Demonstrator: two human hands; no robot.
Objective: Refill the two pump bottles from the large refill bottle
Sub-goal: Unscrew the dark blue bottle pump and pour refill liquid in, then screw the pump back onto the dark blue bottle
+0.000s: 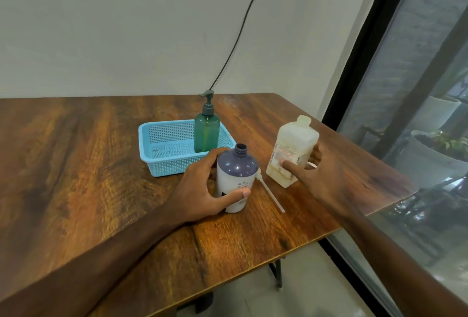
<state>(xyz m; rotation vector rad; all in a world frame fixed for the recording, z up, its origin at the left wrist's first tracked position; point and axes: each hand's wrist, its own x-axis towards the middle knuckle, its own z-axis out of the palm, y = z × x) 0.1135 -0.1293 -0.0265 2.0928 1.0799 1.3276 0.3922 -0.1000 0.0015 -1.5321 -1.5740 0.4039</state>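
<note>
A white bottle with a purple top (236,173) stands on the wooden table (101,164) with its neck open and no pump. My left hand (205,190) grips its body. Its pump with a long white tube (271,193) lies on the table just to the right. The large pale refill bottle (292,150) stands uncapped further right. My right hand (321,177) wraps around its lower right side, thumb pressed on the label. A green pump bottle (207,131) with its pump on stands in the blue basket (162,149).
The table's right edge (367,212) runs close to my right hand, beside a large window with a black frame (354,63). A black cable (240,30) hangs down the wall behind the basket. A small white object lies behind the refill bottle, mostly hidden by my right hand.
</note>
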